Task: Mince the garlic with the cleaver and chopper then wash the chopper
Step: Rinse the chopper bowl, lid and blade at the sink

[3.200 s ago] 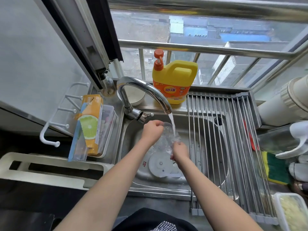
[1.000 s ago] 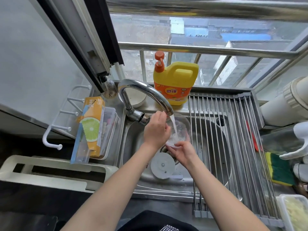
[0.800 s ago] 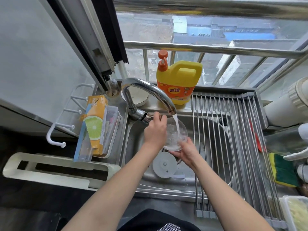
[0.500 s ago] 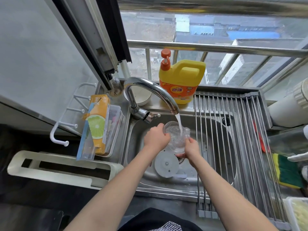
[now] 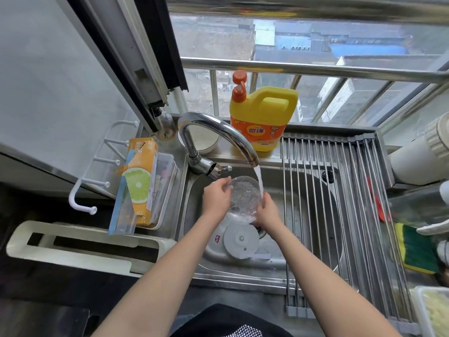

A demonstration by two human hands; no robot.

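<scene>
Under the running tap, both the left hand and right hand grip the clear chopper bowl, now tilted lower than a second ago (rinsing nearly done, lid waits in sink).

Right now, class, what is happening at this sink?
A person is rinsing the clear chopper bowl under water running from the faucet. The left hand grips its left rim and the right hand holds its right side, over the steel sink. The chopper's white lid lies in the basin just below, not in hand. A yellow detergent bottle stands on the ledge behind, and a roll-up drying rack covers the sink's right part.
</scene>
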